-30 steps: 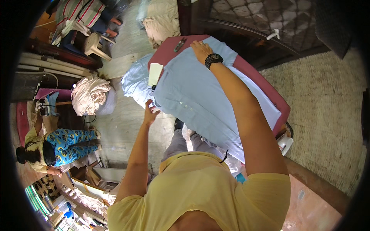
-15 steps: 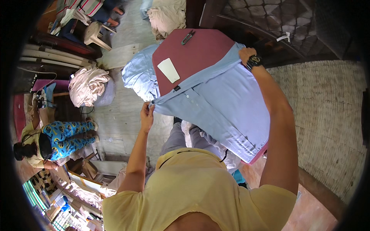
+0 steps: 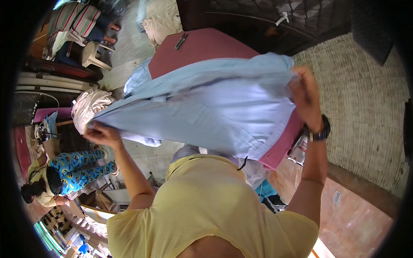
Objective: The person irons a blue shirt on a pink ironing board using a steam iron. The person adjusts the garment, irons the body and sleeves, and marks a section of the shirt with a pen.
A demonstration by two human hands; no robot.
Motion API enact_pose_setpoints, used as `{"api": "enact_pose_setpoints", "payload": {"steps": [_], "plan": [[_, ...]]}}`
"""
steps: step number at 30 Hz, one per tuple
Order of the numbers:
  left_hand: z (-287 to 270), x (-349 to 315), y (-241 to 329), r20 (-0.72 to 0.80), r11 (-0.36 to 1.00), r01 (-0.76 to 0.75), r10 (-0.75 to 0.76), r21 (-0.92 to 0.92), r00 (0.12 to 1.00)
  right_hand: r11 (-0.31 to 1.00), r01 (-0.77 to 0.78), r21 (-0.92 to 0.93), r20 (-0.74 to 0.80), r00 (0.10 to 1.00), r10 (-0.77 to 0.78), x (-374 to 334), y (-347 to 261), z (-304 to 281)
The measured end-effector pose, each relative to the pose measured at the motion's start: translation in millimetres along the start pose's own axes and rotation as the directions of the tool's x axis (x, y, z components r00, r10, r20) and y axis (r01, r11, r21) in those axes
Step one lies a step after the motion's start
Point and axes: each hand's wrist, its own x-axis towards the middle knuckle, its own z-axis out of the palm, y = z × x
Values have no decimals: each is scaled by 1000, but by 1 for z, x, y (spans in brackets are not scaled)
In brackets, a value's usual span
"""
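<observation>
A light blue shirt [image 3: 206, 112] is stretched across a maroon padded board [image 3: 202, 45], partly lifted and blurred by motion. My left hand [image 3: 104, 134] is closed on its far-left corner, pulled out past the board. At the shirt's right end is my right hand [image 3: 306, 92], a black watch on its wrist; it touches the cloth, but its fingers are smeared. Small thread snips [image 3: 180, 41] lie on the board's far part.
Behind the board's left side lies more light blue cloth [image 3: 137, 77]. Bundles of pale cloth [image 3: 88, 107] and beige cloth [image 3: 162, 23] rest on the floor. A white stool [image 3: 95, 56] stands far left. Two other people are at left; a dark door [image 3: 258, 26] is beyond.
My left hand has pulled the shirt's corner out to the left and nearer. My right hand has moved right and nearer. The shirt now covers the white card that lay on the board.
</observation>
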Motion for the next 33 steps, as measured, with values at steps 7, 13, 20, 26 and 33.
{"api": "enact_pose_setpoints", "payload": {"steps": [7,13,20,26,33], "plan": [[-97,180,-68,-324,927,-277,189,-252,927,950,-273,-148,786,551,281,-108,-48,-2],[63,238,25,162,934,-326,347,-144,924,985,-167,-30,694,706,141,-164,-71,-83],[276,79,17,784,932,-161,362,-326,504,895,-339,-290,327,844,426,-154,33,-103],[346,-45,12,859,914,-248,390,-320,331,447,-684,-577,-203,650,732,-138,265,-111],[345,-113,-25,946,935,-347,179,-77,272,376,-784,-494,-763,598,246,-149,292,-6]]}}
